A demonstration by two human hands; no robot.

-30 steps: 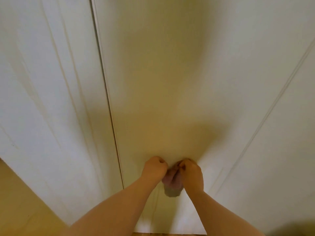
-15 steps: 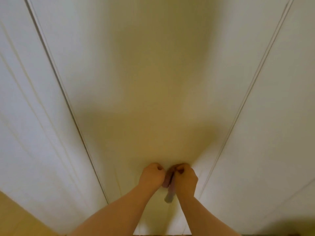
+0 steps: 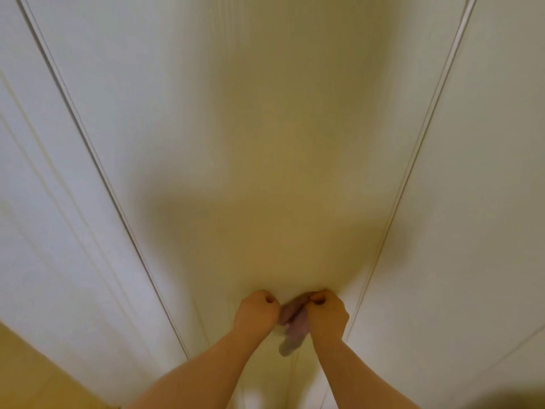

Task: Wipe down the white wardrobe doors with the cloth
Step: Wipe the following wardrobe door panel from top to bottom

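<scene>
Low before the smooth white wardrobe door [image 3: 265,137], my right hand [image 3: 328,317] pinches a crumpled greyish-mauve cloth [image 3: 295,333]; whether my fisted left hand [image 3: 256,315] grips it, I cannot tell.

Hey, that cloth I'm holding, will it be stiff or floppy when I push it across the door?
Probably floppy: the cloth droops in a loose tail below the right hand. Likely light, since it bunches small inside a fist. It may crumple rather than slide flat on the door.
</scene>
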